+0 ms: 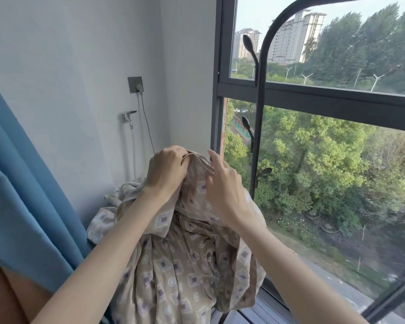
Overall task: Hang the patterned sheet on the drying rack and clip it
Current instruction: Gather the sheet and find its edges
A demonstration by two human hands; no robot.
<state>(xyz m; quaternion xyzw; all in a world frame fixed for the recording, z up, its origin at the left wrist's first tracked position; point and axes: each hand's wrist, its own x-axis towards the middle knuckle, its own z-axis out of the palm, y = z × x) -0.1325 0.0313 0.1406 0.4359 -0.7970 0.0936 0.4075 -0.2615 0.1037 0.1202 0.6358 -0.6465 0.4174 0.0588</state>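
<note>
Both bare forearms are reaching forward and upward, drawing close together. The left hand point(167, 170) is curling its fingers tight, pinching the bunched top of the beige, diamond-patterned fabric sheet point(185, 265). The right hand point(225, 185) is lying just beside it against the cloth, fingers loosely straight, forefinger raised.

The sheet point(185, 265) is printed in beige and tan. A repeated pattern of pale diamonds holding small purple-grey squares is spread over it, and white rings are set between them. The rack point(259, 113) is finished in black. The curtain point(21, 183) is dyed a plain mid blue. The wall point(80, 43) is painted pale grey-white, and the window frame point(337, 102) is coated dark grey. A grey socket point(133, 81) is fitted with a white plug point(139, 87) and white cable point(147, 122). The tap point(128, 118) is plated silver. Green trees point(313, 164) and cream buildings point(295, 36) are seen outside.
</note>
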